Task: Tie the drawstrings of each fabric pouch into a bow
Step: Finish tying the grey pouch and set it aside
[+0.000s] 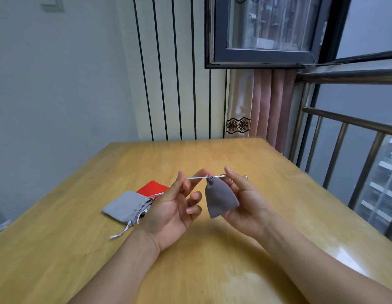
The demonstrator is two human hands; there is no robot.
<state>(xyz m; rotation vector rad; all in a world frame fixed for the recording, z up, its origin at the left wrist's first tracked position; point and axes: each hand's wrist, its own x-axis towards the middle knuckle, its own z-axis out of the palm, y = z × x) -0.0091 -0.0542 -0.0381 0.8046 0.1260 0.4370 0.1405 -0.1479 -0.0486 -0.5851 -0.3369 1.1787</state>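
At frame centre, left hand [175, 207] and right hand [243, 200] are pinching the pouch [220, 198] strings [196, 177] taut; crossing them seems next.

Both bare forearms reach in from the near edge of the table, raised above it and converging toward its middle; the left hand [173, 207] is turned palm-up and inward, thumb and forefinger pinched together at the top, the other fingers loosely curled toward the palm; the right hand [245, 198] faces it, palm toward the left, thumb upright, its fingers closed at the tips; the two hands sit near each other, level, not touching.
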